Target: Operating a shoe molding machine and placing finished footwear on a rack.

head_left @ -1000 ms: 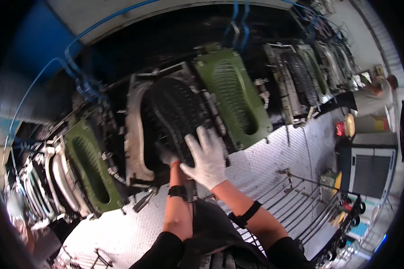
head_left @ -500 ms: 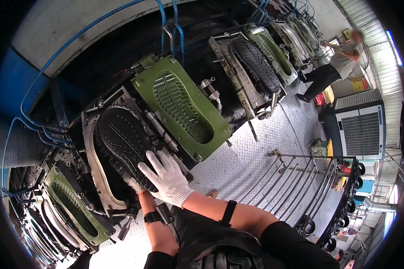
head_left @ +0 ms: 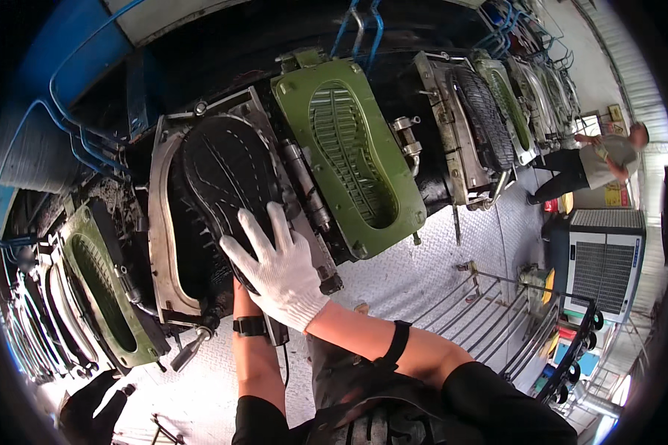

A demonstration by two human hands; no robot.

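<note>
Two arms reach to one black sole, and it's right there at the fingertips, lying tread up, stretching away beyond the right hand! That hand wears a white knitted glove, its fingers spread, apparently laid flat over the near end of the sole. As for the left hand, it's tucked out of sight behind the glove and the sole's near edge; whether it grips, pinches or merely props, I cannot tell. Only the left forearm shows below.

So how far along are we? The green mould plate, just right of the gloved hand, stands apart from the sole, its tread-shaped hollow exposed: that opening looks done. What's not done, by my reading, is separation: the sole sits within the metal frame, a dark gap showing along its left side, so it seems partly loose at most. How firmly it's held underneath, the view won't say.

Just left of the left wrist, a lever handle hangs off the frame. Farther left, a second green plate lies with its hollow exposed, and well right of both hands another dark sole sits in its own frame, no hand on it!
</note>
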